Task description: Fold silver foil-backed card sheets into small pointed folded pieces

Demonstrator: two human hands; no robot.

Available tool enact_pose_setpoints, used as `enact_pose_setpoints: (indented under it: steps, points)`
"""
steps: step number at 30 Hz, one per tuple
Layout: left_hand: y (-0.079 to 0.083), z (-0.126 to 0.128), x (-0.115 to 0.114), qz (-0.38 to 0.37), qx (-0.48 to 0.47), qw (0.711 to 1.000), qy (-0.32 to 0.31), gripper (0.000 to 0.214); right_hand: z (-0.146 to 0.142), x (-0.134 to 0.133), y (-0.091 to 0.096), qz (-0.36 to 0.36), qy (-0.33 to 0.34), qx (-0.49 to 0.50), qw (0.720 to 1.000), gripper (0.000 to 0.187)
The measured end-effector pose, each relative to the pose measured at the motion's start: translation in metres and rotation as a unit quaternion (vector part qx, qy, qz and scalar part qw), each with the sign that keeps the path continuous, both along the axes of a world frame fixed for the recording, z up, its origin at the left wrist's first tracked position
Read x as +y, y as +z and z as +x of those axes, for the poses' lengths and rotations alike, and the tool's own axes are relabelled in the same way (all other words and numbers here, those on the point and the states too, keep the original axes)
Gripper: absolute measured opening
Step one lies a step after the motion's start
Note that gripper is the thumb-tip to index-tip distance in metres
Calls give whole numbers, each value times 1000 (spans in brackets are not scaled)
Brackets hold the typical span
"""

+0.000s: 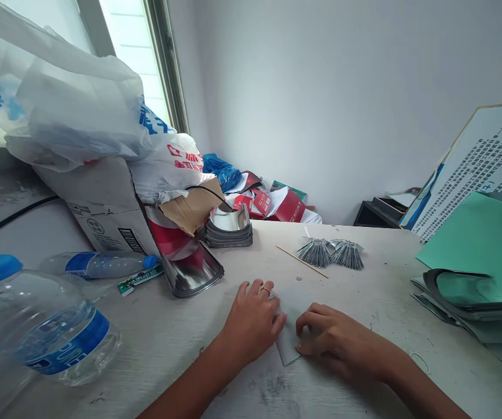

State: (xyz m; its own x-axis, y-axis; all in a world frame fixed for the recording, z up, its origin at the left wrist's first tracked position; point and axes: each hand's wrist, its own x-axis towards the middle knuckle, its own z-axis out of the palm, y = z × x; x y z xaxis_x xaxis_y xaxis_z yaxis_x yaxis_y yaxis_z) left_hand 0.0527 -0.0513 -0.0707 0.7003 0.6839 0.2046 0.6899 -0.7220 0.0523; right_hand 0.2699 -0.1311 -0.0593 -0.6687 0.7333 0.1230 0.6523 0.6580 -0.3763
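Both my hands work close together near the middle of the pale wooden bench (216, 372). My left hand (251, 323), with a thin ring (267, 290) on one finger, and my right hand (340, 340) come in from either side of a pale grey rectangular sheet (288, 334), which lies flat on the bench with one corner pointing near. Neither grip is wide open: each is half curled, with the fingertips down on the sheet's edges, so my hands pin it from opposite sides and keep it from sliding. I cannot tell whether any part of it is folded under my fingers.

Farther off, a thin wooden stick (302, 261) lies just beside two fanned bundles of grey striped strips (329, 254), within easy reach. Far left of my hands sits a stack of curved, dark-edged silver pieces (228, 230), kept together in one pile, with a larger silver-lined piece (192, 269) just beside it. To the right, curved dark sheets (465, 299) rest near a teal card (478, 244). At the left, a large clear water bottle with a blue cap (45, 331) and a smaller clear bottle (96, 265) lie near a cardboard box (98, 203).
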Motion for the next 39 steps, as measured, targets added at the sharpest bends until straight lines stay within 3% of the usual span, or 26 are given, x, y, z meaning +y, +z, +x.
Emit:
enact_pose_setpoints:
  steps: [5,10,15,18,22,28,32,36,39]
  points:
    - [-7,4,-9,23,11,1000,-18,38,-3,-1,2,0,4,6,1000,39]
    - [-8,5,-13,16,21,1000,-13,46,0,4,-10,-35,8,81,996,48]
    - [-6,5,-11,-4,9,1000,-12,47,2,22,-24,-56,-35,182,981,45]
    - [-5,5,-8,-23,5,1000,-18,51,-2,33,-29,-30,-63,202,977,56]
    - [-5,5,-7,-43,4,999,-16,58,-8,36,-28,-8,-74,147,986,69]
    - [-2,6,-10,-55,8,998,1,58,-11,23,-13,45,-15,24,999,39]
    - [3,5,-13,-66,9,998,12,61,-6,14,-7,58,11,-22,998,33]
    - [8,1,-10,-104,12,994,10,80,-2,4,-4,66,8,-42,997,32]
    - [11,-1,-7,-122,2,993,11,64,-2,-3,0,83,6,-60,995,29]
